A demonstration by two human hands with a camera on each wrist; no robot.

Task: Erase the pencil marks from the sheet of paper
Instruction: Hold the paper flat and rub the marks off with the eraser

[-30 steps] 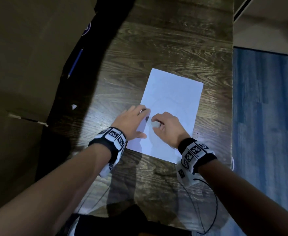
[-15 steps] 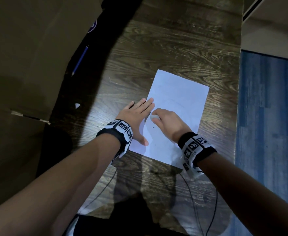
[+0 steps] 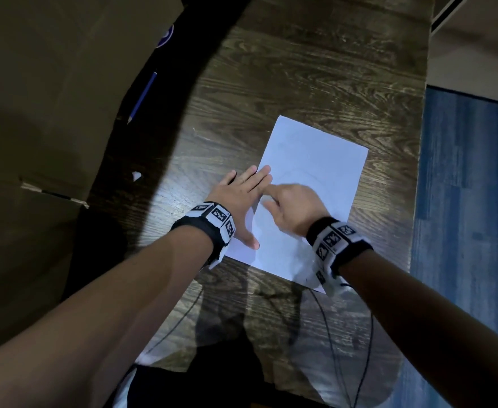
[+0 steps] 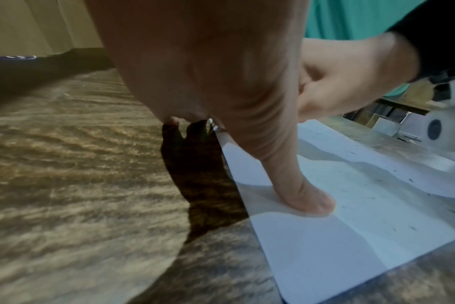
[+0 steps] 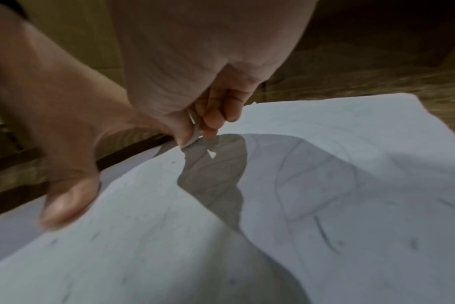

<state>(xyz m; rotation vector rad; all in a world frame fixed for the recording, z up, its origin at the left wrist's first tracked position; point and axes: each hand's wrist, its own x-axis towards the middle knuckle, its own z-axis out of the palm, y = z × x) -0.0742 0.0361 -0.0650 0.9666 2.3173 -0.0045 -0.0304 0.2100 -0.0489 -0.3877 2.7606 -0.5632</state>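
Where shadow falls, blue pencil (image 3: 142, 97) beside cardboard (image 3: 50, 113).

Table (image 3: 315, 83): dark wood-grain top, heavy streaked grain, slight sheen where light is hitting it. Sheet of paper (image 3: 315, 172): thin white matt paper, lying slightly wavy, showing faint grey pencil lines (image 5: 322, 232) and dark crumbs. Eraser (image 5: 195, 135) in the right hand (image 3: 292, 207): pale, matt, looking rubbery, mostly hidden. Pencil (image 3: 143, 95) near the left edge: smooth blue painted finish. Big panel (image 3: 50, 113) along the left edge: matt brown cardboard. Wrist bands (image 3: 212, 222): black cloth carrying white printed marker tiles.
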